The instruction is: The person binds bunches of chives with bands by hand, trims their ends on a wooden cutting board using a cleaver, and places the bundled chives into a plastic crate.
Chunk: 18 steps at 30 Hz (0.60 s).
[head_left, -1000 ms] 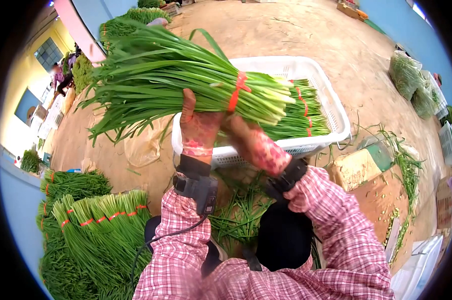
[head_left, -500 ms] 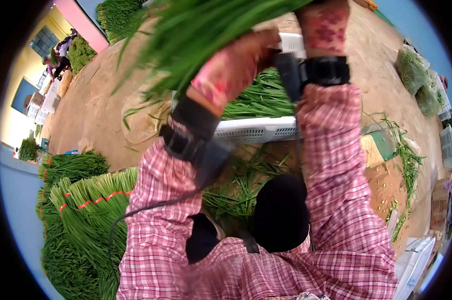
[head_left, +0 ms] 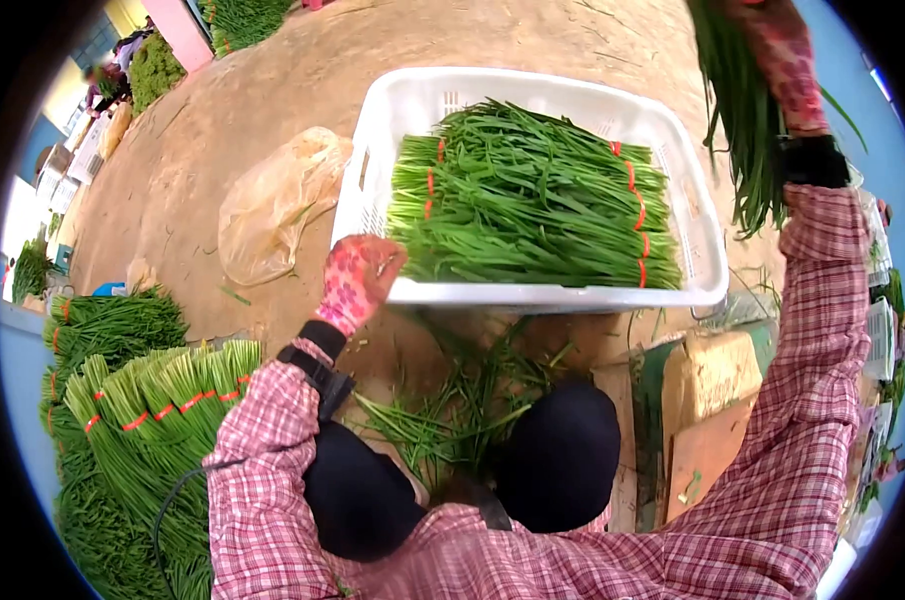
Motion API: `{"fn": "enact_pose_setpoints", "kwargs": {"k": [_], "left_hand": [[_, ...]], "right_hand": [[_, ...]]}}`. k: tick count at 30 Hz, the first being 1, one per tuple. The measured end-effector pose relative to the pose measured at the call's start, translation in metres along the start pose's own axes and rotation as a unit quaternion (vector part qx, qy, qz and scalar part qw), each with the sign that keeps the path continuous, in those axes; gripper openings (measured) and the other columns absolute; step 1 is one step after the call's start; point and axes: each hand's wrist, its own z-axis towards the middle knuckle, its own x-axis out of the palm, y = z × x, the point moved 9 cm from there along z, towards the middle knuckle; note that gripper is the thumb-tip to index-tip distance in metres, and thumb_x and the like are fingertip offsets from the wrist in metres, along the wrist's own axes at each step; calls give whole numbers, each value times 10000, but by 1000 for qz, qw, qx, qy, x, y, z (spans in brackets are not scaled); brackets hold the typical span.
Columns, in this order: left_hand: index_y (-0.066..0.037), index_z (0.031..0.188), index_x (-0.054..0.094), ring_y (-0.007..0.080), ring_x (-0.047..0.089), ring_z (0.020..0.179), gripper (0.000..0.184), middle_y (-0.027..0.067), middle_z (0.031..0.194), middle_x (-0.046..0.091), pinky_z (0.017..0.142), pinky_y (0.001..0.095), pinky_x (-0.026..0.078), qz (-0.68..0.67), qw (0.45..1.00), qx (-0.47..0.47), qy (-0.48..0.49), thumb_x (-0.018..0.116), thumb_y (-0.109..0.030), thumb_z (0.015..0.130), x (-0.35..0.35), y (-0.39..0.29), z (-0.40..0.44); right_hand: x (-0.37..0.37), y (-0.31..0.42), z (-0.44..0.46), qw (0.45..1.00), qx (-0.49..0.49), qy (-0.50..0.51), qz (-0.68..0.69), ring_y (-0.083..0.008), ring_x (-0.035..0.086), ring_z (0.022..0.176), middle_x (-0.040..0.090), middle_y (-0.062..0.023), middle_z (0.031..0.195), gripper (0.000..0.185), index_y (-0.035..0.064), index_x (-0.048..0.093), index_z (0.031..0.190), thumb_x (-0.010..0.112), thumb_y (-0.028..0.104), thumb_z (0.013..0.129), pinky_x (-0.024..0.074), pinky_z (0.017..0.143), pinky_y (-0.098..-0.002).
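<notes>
In a patterned pink glove, my left hand [head_left: 361,275] is curled closed at the near left corner of a white plastic crate [head_left: 563,295], on its rim. Inside the crate lie bundles of garlic chives [head_left: 533,200], tied with red bands, their pale stems at both ends and leaves overlapping in the middle. My right hand [head_left: 778,60], raised at the upper right past the crate, is closed round a bunch of loose-hanging garlic chives [head_left: 733,110]. Part of that hand is cut off by the view's edge.
More tied chive bundles [head_left: 163,420] are stacked at my left. A crumpled plastic bag [head_left: 278,205] lies left of the crate. Loose leaves [head_left: 453,410] litter the floor between my knees. A wooden block [head_left: 713,375] stands at the right; people [head_left: 108,85] are far off.
My right hand has swung the chive bunch from above the crate to the upper right. My left hand has come down from beside the bunch to the crate's corner. The crate's contents now show.
</notes>
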Motion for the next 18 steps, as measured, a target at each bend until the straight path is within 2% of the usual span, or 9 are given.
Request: {"fn": "enact_pose_setpoints", "kwargs": {"k": [2,3,4,5,6,9,10,12,18], "left_hand": [[-109,921,723,285,648,863,114,74,878,704,815,396,506,25,1000,0,-6,731,-123,808,0,-5,2],[-114,923,724,285,645,880,111,71,882,705,822,397,503,28,1000,-10,1,723,-136,814,1,-4,2],[-118,924,726,284,643,898,110,68,886,706,829,399,500,31,999,-20,8,715,-150,819,1,-3,3],[-119,923,725,281,638,927,106,62,885,707,837,405,496,13,1000,-22,18,698,-169,832,0,-5,6],[-120,909,716,283,638,917,89,64,886,701,836,412,496,5,999,-29,25,701,-146,826,0,-5,10],[-115,904,700,293,634,890,103,68,894,689,823,420,497,-5,999,-34,24,719,-121,804,-3,-4,11],[-112,904,695,296,632,880,115,69,897,686,814,423,499,-5,999,-36,30,728,-117,794,-3,-2,12],[-103,889,695,290,643,894,132,65,891,685,806,417,508,-4,998,-50,41,743,-114,767,-4,-1,14],[-89,887,689,275,656,883,198,59,890,702,835,420,498,-20,997,-51,53,754,-80,700,1,0,19]], "right_hand": [[55,26,-16,991,16,-13,-135,-296,689,876,693,-184,944,542,19,615,1129,797,358,747,554,776,-402],[101,30,-17,995,-31,95,13,-322,681,914,691,-179,998,552,54,595,1149,805,344,730,552,793,-403],[138,28,-34,986,-36,87,-137,-337,669,973,672,-187,1097,577,84,600,1178,810,356,715,550,843,-391],[188,21,-49,975,29,164,-145,-268,663,1047,650,-174,1204,648,90,583,1261,814,366,723,536,892,-395],[242,22,-68,960,10,245,-134,-331,648,1064,674,-145,1171,575,120,602,1287,794,328,787,545,869,-398],[364,43,-135,979,-129,156,-26,-363,644,779,636,-149,859,350,79,607,955,785,232,696,522,679,-475],[402,46,-161,971,-127,203,9,-363,644,751,623,-151,829,227,93,602,918,680,196,732,533,657,-472],[480,42,-210,950,-90,296,-36,-352,632,901,634,-151,959,357,68,602,968,761,210,682,513,788,-466],[466,48,-203,943,-71,324,17,-360,634,918,644,-158,941,271,58,617,926,725,169,703,505,784,-469]]}}
